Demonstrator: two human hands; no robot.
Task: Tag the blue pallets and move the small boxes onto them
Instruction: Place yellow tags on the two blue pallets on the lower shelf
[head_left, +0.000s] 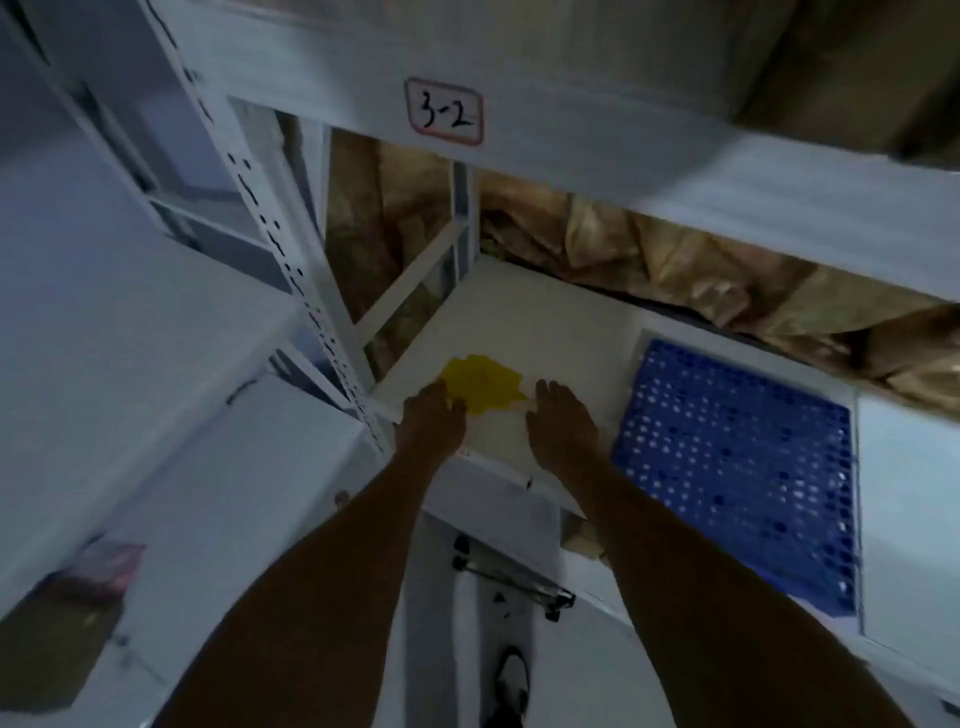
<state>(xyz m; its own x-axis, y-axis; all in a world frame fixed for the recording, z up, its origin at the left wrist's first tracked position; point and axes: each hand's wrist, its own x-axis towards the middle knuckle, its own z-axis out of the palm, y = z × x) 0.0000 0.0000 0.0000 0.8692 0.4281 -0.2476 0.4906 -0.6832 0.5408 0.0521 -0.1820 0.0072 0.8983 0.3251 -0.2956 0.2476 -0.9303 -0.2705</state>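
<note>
Blue pallet (737, 467) lies just right of the flat, unclenched right hand (563, 421) on the shelf (545, 322).

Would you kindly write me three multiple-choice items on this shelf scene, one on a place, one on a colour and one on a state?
1. Where is the pallet relative to the hands?
A. on their right
B. on their left
C. on the floor

2. What colour is the crumpled thing by the left hand?
A. red
B. yellow
C. green

3. What lies on the pallet?
A. small boxes
B. a tag
C. nothing visible

Answers:
1 A: it lies on the shelf, right of the right hand.
2 B: it is bright yellow.
3 C: its grid top shows bare.
</note>
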